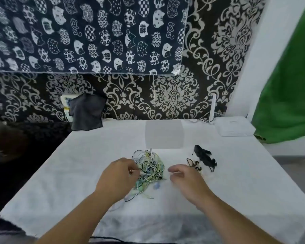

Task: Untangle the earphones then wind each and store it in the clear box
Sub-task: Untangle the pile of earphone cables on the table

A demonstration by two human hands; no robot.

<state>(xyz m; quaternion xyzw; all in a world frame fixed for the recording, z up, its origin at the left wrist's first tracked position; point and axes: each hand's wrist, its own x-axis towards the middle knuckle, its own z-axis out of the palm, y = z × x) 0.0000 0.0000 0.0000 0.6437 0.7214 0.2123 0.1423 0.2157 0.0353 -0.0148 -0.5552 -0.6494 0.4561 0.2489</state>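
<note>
The person's left hand (116,175) pinches into the left edge of the tangled earphones (151,167), which sit between both hands, the right hand (185,180) hovers just beside them, loosely curled on nothing, and the clear box (164,134) sits beyond.

A tangled heap of green, white and blue earphones (150,167) lies near the clear box (164,134).

bare left hand (117,175), right hand (186,179), forearms (85,211)
</note>
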